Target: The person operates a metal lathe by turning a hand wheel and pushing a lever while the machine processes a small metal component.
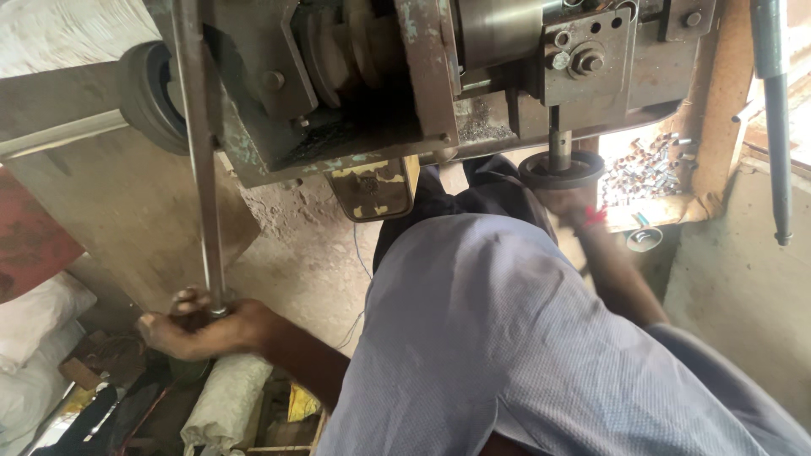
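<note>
My left hand [203, 328] is closed around the lower end of a long thin metal rod [203, 160] that runs up past a worn metal machine [422, 76]. My right hand [568, 205] reaches up under the machine and grips the dark round handwheel [561, 169] on a short vertical shaft; a red thread band [596, 217] circles that wrist. My light blue shirt [507, 338] fills the lower middle of the view and hides my forearms' near parts.
A tray of several small copper-coloured metal pieces [644, 173] sits right of the handwheel. A black wheel [148, 95] sticks out at the machine's left. Rolled sacks [224, 401], white bags [34, 321] and clutter lie at lower left. A dark bar [777, 127] hangs at right.
</note>
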